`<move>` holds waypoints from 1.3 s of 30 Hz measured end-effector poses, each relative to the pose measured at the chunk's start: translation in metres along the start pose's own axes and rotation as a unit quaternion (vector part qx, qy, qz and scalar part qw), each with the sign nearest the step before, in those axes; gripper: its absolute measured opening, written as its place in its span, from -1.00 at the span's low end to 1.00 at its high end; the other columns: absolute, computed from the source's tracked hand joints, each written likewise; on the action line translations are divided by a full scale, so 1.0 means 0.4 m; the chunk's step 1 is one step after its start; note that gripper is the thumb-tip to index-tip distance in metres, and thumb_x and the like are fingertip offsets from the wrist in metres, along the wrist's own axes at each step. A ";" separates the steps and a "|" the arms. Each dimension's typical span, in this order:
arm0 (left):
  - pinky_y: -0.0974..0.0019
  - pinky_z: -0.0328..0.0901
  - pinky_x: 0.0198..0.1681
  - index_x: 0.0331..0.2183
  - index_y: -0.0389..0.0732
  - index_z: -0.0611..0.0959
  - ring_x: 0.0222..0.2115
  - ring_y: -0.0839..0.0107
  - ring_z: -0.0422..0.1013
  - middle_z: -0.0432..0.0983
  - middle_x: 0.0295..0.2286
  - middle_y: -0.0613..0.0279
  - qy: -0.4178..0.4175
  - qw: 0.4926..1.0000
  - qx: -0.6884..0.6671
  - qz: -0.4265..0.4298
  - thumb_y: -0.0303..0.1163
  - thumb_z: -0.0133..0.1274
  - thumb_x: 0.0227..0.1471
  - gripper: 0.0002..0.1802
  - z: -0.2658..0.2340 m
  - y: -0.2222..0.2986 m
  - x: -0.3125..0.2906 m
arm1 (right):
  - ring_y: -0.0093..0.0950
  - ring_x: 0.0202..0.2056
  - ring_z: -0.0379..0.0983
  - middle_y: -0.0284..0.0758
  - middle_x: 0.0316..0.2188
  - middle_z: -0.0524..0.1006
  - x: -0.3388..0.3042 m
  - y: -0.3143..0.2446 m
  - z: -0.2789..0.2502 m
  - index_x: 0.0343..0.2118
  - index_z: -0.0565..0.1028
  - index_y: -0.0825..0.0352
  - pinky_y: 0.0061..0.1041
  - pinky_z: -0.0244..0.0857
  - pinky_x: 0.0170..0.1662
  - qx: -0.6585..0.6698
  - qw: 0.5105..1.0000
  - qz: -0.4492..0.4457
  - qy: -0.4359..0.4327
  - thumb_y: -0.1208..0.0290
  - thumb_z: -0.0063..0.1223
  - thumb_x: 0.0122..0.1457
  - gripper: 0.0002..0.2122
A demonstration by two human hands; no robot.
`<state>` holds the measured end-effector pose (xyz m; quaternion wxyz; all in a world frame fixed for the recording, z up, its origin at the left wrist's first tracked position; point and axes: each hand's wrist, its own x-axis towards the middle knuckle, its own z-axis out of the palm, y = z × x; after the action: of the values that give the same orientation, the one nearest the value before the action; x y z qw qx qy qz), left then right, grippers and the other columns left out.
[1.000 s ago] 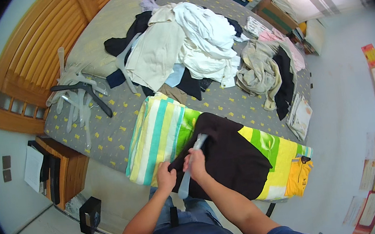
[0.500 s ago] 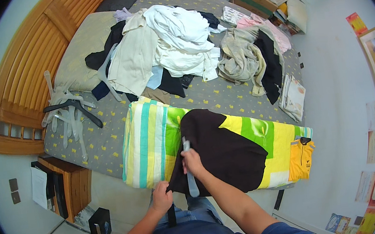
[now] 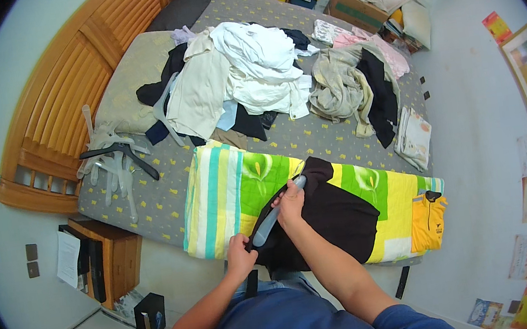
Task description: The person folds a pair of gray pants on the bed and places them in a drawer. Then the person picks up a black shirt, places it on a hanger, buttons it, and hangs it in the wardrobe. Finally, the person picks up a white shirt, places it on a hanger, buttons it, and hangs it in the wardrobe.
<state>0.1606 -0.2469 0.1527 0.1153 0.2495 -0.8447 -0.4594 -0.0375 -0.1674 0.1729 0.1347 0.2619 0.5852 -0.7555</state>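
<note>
A dark brown-black garment (image 3: 339, 214) lies over a folded green, yellow and striped quilt (image 3: 215, 197) at the near edge of the bed. My right hand (image 3: 290, 203) is closed round a translucent grey clothes hanger (image 3: 267, 226), which slants across the garment's left part with its hook end pointing away from me. The fingers of my left hand (image 3: 241, 257) pinch the garment's near left edge, close to the hanger's lower end. A folded yellow zip-neck top (image 3: 427, 222) rests on the quilt's right end.
Several clear hangers and a black hanger (image 3: 123, 157) lie by the wooden headboard (image 3: 55, 104). White and beige clothes (image 3: 258, 66) are heaped mid-bed, with grey and black garments (image 3: 340, 84) to their right. A small wooden cabinet (image 3: 116, 251) stands at the left.
My right hand has moved away from me and to the right, turning the hanger from nearly upright to a slant. My left hand has shifted slightly right, still pinching the garment's edge.
</note>
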 end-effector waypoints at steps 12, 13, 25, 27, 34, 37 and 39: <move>0.40 0.28 -0.43 -0.39 -0.26 0.53 -0.49 0.55 0.32 0.44 -0.47 0.30 0.014 0.989 -0.149 0.007 -0.58 0.22 -0.02 -0.83 0.001 0.127 0.070 | -0.41 -0.21 0.49 -0.23 -0.29 0.54 -0.205 0.009 -0.064 -0.15 0.36 0.33 -0.37 0.37 -0.04 0.028 0.975 0.082 -0.203 0.36 0.01 0.33 -0.83; 0.39 0.31 -0.42 -0.39 -0.28 0.56 -0.47 0.48 0.36 0.46 -0.42 0.22 0.016 0.992 -0.118 0.039 -0.54 0.27 -0.02 -0.82 -0.033 0.192 0.060 | -0.38 -0.18 0.50 -0.22 -0.27 0.55 -0.229 -0.056 -0.071 -0.15 0.37 0.32 -0.33 0.38 0.00 0.073 0.969 0.082 -0.222 0.35 0.02 0.33 -0.83; 0.12 0.38 -0.06 -0.27 -0.26 0.60 -0.18 0.04 0.47 0.53 -0.23 0.00 0.210 0.952 0.079 0.207 -0.41 0.39 -0.17 -0.62 -0.260 0.587 -0.161 | -0.62 -0.23 0.44 -0.50 -0.30 0.52 -0.451 -0.457 -0.120 -0.12 0.51 0.23 -0.54 0.30 -0.09 0.098 0.891 0.109 -0.429 0.36 0.19 0.29 -0.83; 0.11 0.37 -0.04 -0.15 -0.29 0.61 -0.14 -0.01 0.48 0.54 -0.20 -0.05 0.203 0.962 0.090 0.158 -0.21 0.43 -0.18 -0.43 -0.334 0.683 -0.184 | -0.50 -0.10 0.48 -0.35 -0.17 0.55 -0.502 -0.525 -0.126 -0.04 0.49 0.32 -0.44 0.32 0.06 0.101 0.857 0.141 -0.486 0.27 0.14 0.31 -0.72; 0.01 0.42 -0.27 -0.27 -0.27 0.62 -0.34 -0.12 0.55 0.60 -0.43 -0.13 0.125 0.961 0.248 -0.004 0.01 0.38 -0.12 -0.43 -0.634 0.974 -0.336 | -0.33 0.11 0.42 -0.19 0.02 0.52 -0.766 -0.790 -0.053 0.04 0.43 0.39 -0.29 0.23 0.28 0.058 0.711 0.178 -0.678 0.13 -0.05 0.39 -0.61; 0.02 0.39 -0.29 -0.30 -0.32 0.57 -0.34 -0.16 0.51 0.57 -0.42 -0.15 0.208 0.941 0.266 0.036 -0.06 0.36 -0.07 -0.48 -0.710 1.025 -0.389 | -0.36 0.10 0.43 -0.25 -0.01 0.53 -0.875 -0.828 0.016 0.02 0.44 0.35 -0.31 0.28 0.22 0.030 0.684 0.151 -0.713 0.09 -0.07 0.41 -0.62; -0.01 0.37 -0.27 -0.30 -0.31 0.53 -0.31 -0.19 0.49 0.56 -0.39 -0.17 0.254 0.921 0.293 0.031 -0.09 0.32 -0.01 -0.51 -0.767 1.079 -0.426 | -0.33 0.11 0.42 -0.23 0.00 0.52 -0.966 -0.854 0.051 0.04 0.42 0.35 -0.30 0.30 0.20 0.040 0.672 0.129 -0.728 0.06 -0.08 0.41 -0.59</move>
<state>0.2990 -0.1816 0.6876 0.2617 0.3540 -0.8912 -0.1089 0.1028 -0.1317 0.6685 0.6035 -0.2931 0.2318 -0.7044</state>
